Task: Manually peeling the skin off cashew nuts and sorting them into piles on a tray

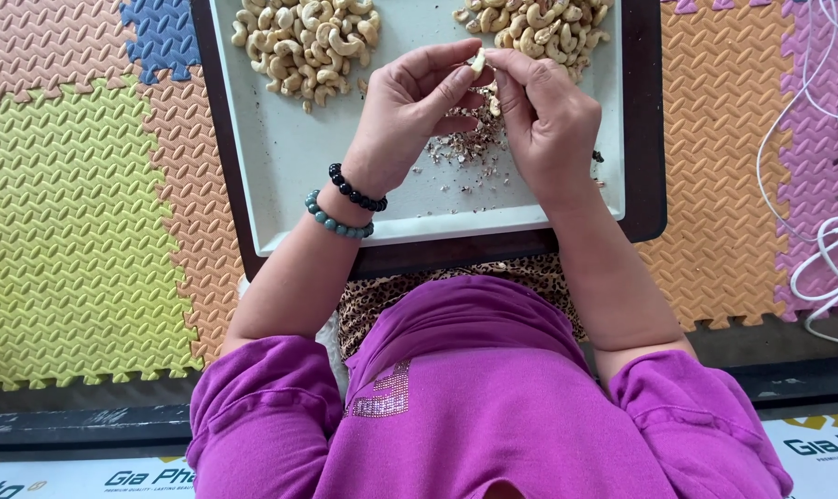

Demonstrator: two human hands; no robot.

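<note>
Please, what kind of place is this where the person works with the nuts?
Probably a home or small workshop floor used for hand-peeling cashews. The floor is covered with coloured foam puzzle mats, a pale tray carries two cashew piles and skin scraps, and both hands pinch one cashew.

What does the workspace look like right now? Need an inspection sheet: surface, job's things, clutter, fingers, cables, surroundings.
Surface: pale tray on a dark board, over coloured foam floor mats.
Job's things: one cashew pinched between both hands; left pile of cashews and right pile of cashews at the tray's far end.
Clutter: skin flakes scattered on the tray under the hands.
Fingers: left hand and right hand both closed on the cashew; two bead bracelets on the left wrist.
Cables: white cables looped on the mats at right.
Surroundings: purple sleeves, printed floor strip near the bottom edge.
</note>
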